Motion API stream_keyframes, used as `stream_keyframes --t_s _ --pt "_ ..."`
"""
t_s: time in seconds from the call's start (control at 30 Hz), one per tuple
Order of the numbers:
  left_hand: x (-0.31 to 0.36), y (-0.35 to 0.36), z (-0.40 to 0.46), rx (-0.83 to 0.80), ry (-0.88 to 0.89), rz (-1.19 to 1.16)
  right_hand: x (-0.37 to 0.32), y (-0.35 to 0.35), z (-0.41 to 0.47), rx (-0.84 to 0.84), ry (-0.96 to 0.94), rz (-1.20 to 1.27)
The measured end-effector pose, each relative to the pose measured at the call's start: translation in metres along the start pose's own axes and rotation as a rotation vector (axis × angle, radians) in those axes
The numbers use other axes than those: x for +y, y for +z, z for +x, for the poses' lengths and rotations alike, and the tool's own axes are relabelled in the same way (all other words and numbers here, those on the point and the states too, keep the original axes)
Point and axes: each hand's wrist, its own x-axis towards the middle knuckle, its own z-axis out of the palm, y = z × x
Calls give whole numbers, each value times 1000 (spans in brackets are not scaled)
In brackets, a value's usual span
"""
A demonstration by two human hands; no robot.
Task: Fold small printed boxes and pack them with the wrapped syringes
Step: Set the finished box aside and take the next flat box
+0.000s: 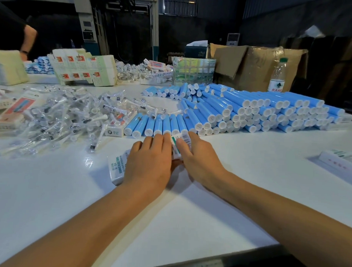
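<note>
A small white printed box (pixel 180 142) with green stripes and a barcode stands between my two hands at the table's middle. My left hand (pixel 150 158) lies over it from the left, fingers curled round its far end. My right hand (pixel 198 157) grips it from the right, thumb on its printed face. Another white printed box (pixel 116 168) lies flat under my left wrist. A loose heap of clear-wrapped syringes (pixel 66 113) spreads over the left of the table. A row of blue tubes (pixel 157 124) lies just beyond my fingertips.
A big stack of blue tubes (pixel 271 110) fills the right. Flat printed box blanks (pixel 83 68) stand at the back left, a brown carton (pixel 253 64) and water bottle (pixel 277 78) at the back right. More boxes (pixel 341 161) lie at the right edge. A person's arm (pixel 28 40) shows far left.
</note>
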Motion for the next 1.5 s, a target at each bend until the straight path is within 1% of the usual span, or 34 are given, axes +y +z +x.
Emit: stream_keyframes --t_s 0.03,0.13,0.17,0.33,0.43,0.57,0.67,0.77,0.83,0.97,1.03,1.17,1.23,1.37,1.5 --pt "-1 -1 -1 3 -1 -6 -2 -3 0 -21 47 163" --pt "-6 -4 -1 14 -14 -22 -5 -13 6 -127 339 804" --pt "-7 -5 -1 17 -19 -25 -5 -17 7 -152 382 912" --pt "-9 -14 -2 -13 -43 -30 -2 -20 9 -169 357 978" --pt "-9 -17 -3 24 -23 -48 -2 -21 9 -147 340 991" --pt "-10 -16 -4 58 31 -17 0 -20 9 -161 354 1015" --pt "-12 -15 -5 56 78 36 0 -18 8 -147 382 962" --pt "-9 -15 -6 70 109 64 1 -15 6 -100 363 881" --pt "-8 -16 -5 78 102 50 0 -15 5 -82 323 864" --pt "-9 -16 -3 55 33 -20 -1 -17 5 -117 246 786" --pt "-12 -13 -2 42 -10 -14 1 -18 6 -91 191 671" --pt "-16 -4 1 61 -42 10 7 -19 8 87 183 423" --pt "-17 -2 1 46 -38 23 8 -17 9 137 171 338" --pt "-16 2 1 41 -31 39 7 -13 5 143 111 154" --pt "-15 3 1 31 -41 54 7 -10 2 159 70 91"
